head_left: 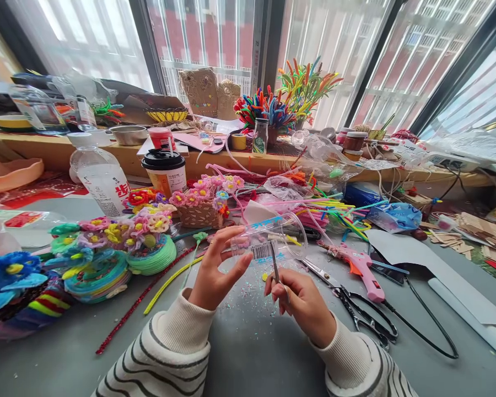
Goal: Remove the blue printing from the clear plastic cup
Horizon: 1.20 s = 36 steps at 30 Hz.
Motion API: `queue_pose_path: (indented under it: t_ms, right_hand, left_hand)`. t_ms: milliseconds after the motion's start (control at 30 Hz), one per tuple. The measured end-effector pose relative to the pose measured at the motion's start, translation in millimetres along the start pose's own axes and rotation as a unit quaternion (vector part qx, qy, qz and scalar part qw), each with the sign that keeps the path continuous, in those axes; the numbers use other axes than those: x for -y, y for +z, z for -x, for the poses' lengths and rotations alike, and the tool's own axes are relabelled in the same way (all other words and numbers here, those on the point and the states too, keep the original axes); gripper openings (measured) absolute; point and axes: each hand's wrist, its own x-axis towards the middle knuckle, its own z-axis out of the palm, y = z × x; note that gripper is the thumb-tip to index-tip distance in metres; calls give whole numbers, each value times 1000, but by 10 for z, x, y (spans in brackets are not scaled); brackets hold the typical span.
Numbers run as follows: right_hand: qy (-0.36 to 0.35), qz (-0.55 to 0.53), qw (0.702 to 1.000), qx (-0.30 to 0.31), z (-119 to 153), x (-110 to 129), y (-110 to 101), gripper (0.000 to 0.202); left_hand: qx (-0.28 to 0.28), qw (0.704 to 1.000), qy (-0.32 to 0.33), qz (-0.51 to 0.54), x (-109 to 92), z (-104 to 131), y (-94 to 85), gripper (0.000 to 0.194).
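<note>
My left hand (219, 273) curls round one end of a clear plastic cup (289, 234) lying on its side in the air, with blue print and a barcode. Pinched in my right hand (301, 300) is a slim pointed metal tool (275, 263), whose lower part is hidden by the fingers. Its tip overlaps the cup wall beside the barcode; whether it pierces the plastic I cannot tell. Black-handled scissors (347, 300) lie to the right of my right hand, near a pink glue gun (361, 267). Small glittery bits (248, 309) are scattered on the grey table below.
On the left stand pipe-cleaner flower pots (151, 256), a woven flower basket (200, 214), a lidded drink cup (165, 171) and a plastic bottle (101, 179). Behind the cup lie heaped pipe cleaners (334, 212). White paper (438, 275) and the glue gun's black cable (421, 344) are at right.
</note>
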Motion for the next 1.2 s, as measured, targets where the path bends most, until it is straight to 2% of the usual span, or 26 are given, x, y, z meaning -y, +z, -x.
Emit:
queue_pose_path:
  t_ms: [167, 300, 567, 700, 900, 1033, 1200]
  right_hand:
    - [-22, 1, 998, 51, 4, 24, -49, 57]
    - [-38, 2, 998, 57, 0, 15, -56, 58]
    - [-10, -10, 1000, 5, 4, 13, -15, 47]
    - [-15, -1, 1000, -27, 10, -9, 15, 44]
    - [-30, 39, 998, -42, 7, -41, 7, 45]
    - [-15, 37, 999, -13, -9, -26, -30, 50]
    - [-13, 14, 999, 45, -14, 3, -62, 55]
  left_hand:
    - [31, 999, 3, -27, 0, -8, -36, 37]
    - [58, 997, 13, -48, 1, -11, -58, 36]
    - [39, 998, 39, -36, 15, 1, -33, 34]
    - [30, 998, 51, -27, 20, -3, -26, 33]
    - [39, 998, 49, -27, 25, -11, -39, 34]
    - [36, 998, 41, -21, 12, -19, -40, 35]
    - [59, 997, 41, -29, 1, -26, -59, 34]
